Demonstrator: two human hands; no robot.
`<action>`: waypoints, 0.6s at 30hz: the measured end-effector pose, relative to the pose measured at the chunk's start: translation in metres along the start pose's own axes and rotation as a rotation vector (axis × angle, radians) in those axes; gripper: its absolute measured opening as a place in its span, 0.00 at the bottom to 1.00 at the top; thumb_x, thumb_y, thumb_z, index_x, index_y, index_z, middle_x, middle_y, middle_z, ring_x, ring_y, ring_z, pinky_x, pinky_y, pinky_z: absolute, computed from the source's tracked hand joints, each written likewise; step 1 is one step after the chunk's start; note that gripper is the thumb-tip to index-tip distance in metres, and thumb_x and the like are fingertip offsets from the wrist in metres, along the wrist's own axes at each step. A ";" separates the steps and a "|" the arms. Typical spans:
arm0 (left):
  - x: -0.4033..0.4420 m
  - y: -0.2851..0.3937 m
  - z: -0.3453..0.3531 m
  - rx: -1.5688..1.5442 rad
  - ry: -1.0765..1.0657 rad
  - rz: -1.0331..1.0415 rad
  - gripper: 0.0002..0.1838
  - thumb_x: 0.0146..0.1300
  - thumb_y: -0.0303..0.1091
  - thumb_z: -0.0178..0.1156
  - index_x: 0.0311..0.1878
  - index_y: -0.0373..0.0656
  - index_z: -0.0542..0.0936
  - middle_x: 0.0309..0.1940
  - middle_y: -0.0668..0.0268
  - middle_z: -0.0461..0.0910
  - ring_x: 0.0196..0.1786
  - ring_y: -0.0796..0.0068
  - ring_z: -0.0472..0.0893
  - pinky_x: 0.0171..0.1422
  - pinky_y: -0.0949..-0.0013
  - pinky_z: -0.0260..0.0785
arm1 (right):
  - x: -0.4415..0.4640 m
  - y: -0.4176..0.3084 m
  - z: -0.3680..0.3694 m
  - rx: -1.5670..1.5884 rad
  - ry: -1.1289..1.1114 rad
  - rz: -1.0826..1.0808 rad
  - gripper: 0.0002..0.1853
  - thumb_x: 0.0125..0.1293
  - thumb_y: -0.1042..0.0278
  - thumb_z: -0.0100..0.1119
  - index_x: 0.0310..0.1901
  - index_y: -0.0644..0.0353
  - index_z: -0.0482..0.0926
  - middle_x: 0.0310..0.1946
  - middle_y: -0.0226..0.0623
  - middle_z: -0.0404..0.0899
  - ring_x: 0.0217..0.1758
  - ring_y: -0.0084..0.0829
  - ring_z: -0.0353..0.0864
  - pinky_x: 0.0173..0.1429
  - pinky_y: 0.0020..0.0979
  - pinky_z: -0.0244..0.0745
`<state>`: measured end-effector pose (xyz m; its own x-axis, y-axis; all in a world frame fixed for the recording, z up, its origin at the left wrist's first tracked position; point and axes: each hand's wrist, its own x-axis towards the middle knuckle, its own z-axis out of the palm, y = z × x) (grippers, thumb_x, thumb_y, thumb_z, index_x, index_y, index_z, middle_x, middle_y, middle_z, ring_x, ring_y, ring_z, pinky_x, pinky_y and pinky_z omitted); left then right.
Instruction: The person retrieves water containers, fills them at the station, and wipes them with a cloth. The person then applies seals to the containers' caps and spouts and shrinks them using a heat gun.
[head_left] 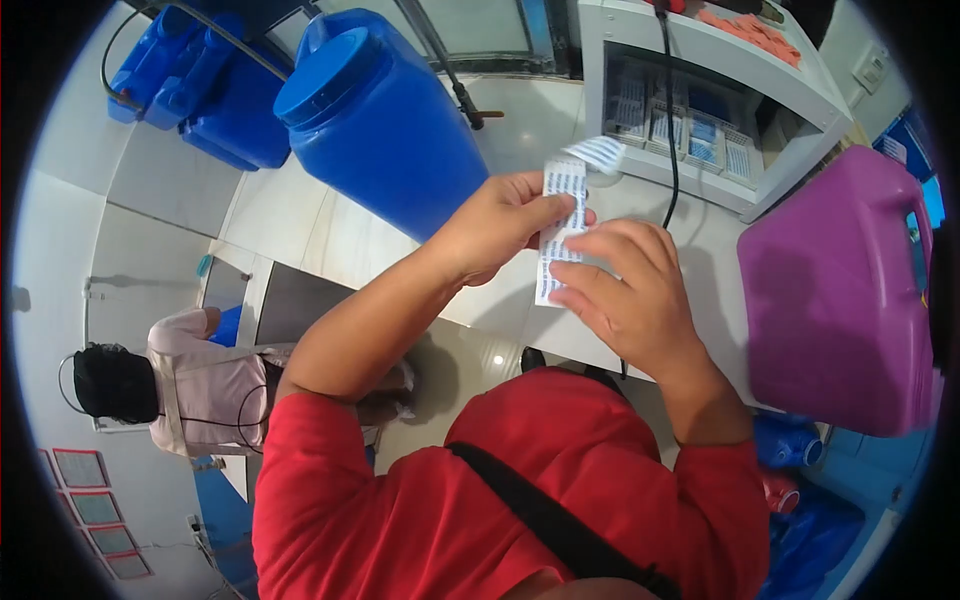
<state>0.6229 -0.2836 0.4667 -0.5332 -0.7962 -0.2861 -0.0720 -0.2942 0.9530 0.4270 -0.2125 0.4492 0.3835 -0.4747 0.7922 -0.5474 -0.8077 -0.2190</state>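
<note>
A white strip of labels [562,262] printed with rows of small blue text hangs roughly upright in front of me. Its upper end [597,153] curls over to the right. My left hand [510,222] is closed on the strip's upper part, the thumb pressed flat on its face. Lower down, my right hand [635,285] is at the strip's right edge, fingers bent and fingertips overlapping its face. The thumb and a finger appear to pinch there; a single label between them cannot be made out.
A large blue jerrycan [385,125] stands on the white counter [705,275] at left, with more blue jerrycans [235,110] behind. A purple jerrycan [835,300] is at right. A white cabinet [715,75] holds label stacks; a black cable [672,130] hangs before it. Another person [210,385] works at left.
</note>
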 end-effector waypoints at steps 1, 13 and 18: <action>-0.003 -0.003 -0.004 0.020 0.064 0.099 0.17 0.76 0.40 0.57 0.56 0.37 0.78 0.48 0.62 0.85 0.45 0.75 0.84 0.52 0.66 0.77 | -0.002 0.001 0.005 0.108 0.016 0.131 0.15 0.53 0.65 0.77 0.40 0.58 0.82 0.41 0.36 0.81 0.45 0.41 0.79 0.52 0.41 0.74; -0.054 0.002 -0.020 -0.060 0.342 0.548 0.12 0.69 0.26 0.63 0.51 0.39 0.72 0.48 0.62 0.83 0.50 0.78 0.81 0.53 0.70 0.75 | 0.055 0.045 0.029 1.319 -0.077 0.644 0.08 0.74 0.65 0.61 0.42 0.61 0.76 0.37 0.24 0.78 0.41 0.14 0.73 0.47 0.20 0.69; -0.112 0.047 -0.088 0.080 -0.209 0.721 0.37 0.54 0.23 0.71 0.66 0.38 0.63 0.54 0.56 0.80 0.56 0.71 0.79 0.63 0.66 0.69 | 0.125 0.070 -0.023 1.132 -0.739 0.120 0.24 0.68 0.44 0.65 0.39 0.62 0.78 0.36 0.36 0.82 0.43 0.26 0.80 0.51 0.28 0.73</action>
<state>0.7533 -0.2554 0.5350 -0.6193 -0.6578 0.4287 0.2990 0.3073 0.9034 0.4198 -0.3201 0.5455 0.8792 -0.3479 0.3256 0.1639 -0.4208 -0.8922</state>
